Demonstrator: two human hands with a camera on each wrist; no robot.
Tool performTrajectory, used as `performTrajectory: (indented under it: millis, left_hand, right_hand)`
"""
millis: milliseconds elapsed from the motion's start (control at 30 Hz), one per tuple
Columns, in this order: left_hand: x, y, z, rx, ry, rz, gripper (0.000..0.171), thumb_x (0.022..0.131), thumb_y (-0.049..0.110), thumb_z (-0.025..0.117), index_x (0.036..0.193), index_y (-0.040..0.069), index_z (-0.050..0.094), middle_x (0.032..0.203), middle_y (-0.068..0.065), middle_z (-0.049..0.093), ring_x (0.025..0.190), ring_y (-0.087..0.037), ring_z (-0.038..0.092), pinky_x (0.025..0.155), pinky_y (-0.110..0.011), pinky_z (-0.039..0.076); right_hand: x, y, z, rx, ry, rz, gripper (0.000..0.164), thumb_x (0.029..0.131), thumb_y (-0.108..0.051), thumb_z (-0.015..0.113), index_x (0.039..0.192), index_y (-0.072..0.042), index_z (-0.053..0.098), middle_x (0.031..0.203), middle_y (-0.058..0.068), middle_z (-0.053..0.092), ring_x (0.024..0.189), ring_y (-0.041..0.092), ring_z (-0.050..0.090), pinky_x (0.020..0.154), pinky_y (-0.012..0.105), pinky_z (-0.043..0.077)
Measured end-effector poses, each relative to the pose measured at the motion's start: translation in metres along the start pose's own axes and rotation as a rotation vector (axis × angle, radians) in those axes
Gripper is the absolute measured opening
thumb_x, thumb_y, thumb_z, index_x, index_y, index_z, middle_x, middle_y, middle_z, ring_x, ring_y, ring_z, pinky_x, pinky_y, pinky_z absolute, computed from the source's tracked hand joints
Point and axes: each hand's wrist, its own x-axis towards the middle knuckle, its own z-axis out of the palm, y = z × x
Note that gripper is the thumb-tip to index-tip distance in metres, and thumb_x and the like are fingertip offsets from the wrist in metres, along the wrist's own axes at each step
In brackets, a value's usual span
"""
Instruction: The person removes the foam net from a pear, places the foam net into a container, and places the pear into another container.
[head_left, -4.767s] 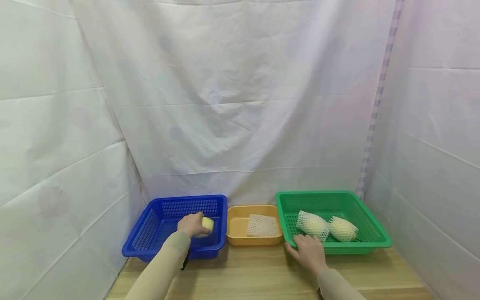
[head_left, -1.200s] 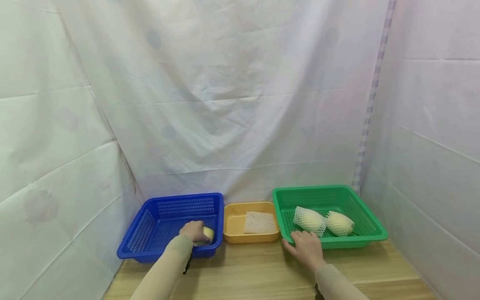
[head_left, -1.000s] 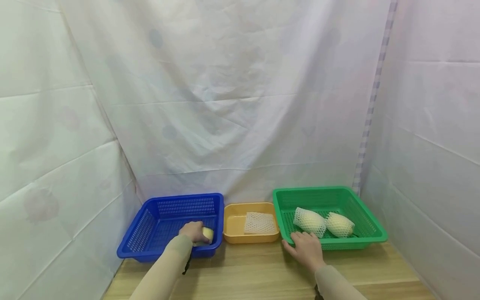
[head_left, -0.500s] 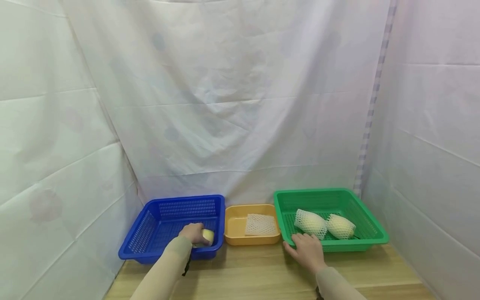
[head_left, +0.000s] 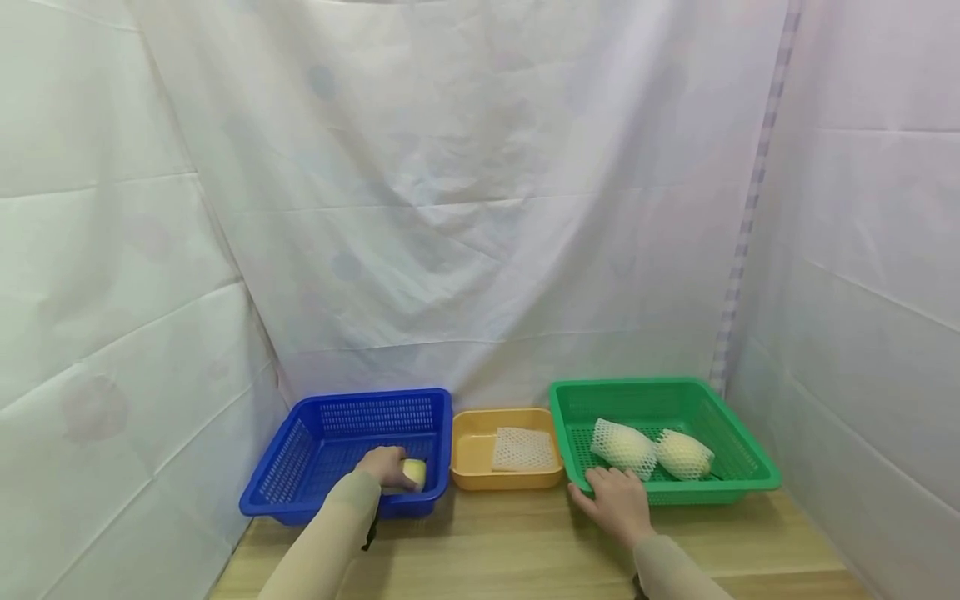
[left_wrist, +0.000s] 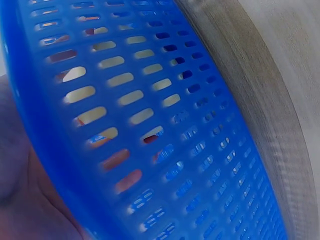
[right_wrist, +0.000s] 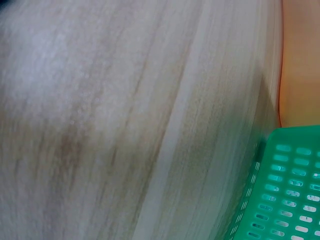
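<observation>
One yellow fruit (head_left: 414,474) is being gripped by left hand (head_left: 386,467) inside blue basket (head_left: 378,417); right hand (head_left: 619,505) is holding green basket rim (head_left: 712,486) near two foam-netted fruits (head_left: 626,451) (head_left: 683,456)

Pale yellow fruit (head_left: 415,474), gripped by left hand (head_left: 386,467), inside blue basket (head_left: 330,465)

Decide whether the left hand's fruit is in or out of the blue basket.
In: the left hand holds the fruit inside the blue basket, whose slots show it.

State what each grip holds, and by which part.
Left grip: fruit, by its left side in the head view. Right grip: on the green basket's near rim; whether it holds, I cannot tell.
</observation>
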Motion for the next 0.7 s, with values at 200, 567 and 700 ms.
performTrajectory:
  millis: [200,567,700]
  left_hand:
    - [-0.0034,0.0,0.0012,-0.005,-0.01,-0.001,0.06,0.065,0.037,0.088,0.11,0.001,0.068,0.094,-0.008,0.066,0.077,-0.022,0.057,0.066,-0.04,0.049]
    - [-0.0067,0.002,-0.0015,-0.001,-0.022,0.002,0.062,0.066,0.035,0.088,0.113,-0.001,0.067,0.102,-0.012,0.067,0.083,-0.025,0.06,0.069,-0.042,0.05]
    - [-0.0076,0.0038,-0.007,0.001,-0.022,0.001,0.059,0.067,0.034,0.087,0.111,0.0,0.068,0.099,-0.01,0.067,0.082,-0.024,0.059,0.069,-0.041,0.051]
  right_hand:
    - [-0.0028,-0.0035,0.0002,-0.004,-0.015,0.012,0.033,0.083,-0.049,0.064,0.075,-0.017,0.063,0.069,-0.005,0.06,0.056,0.014,0.051,0.053,0.03,0.036]
    - [-0.004,-0.0031,-0.0007,-0.002,-0.064,0.038,0.036,0.084,-0.05,0.065,0.081,-0.014,0.067,0.075,-0.002,0.065,0.061,0.016,0.055,0.056,0.033,0.041]
    - [0.0002,-0.0024,0.0002,0.009,-0.025,0.023,0.033,0.082,-0.048,0.067,0.079,-0.015,0.065,0.074,-0.002,0.064,0.06,0.016,0.055,0.056,0.033,0.04]
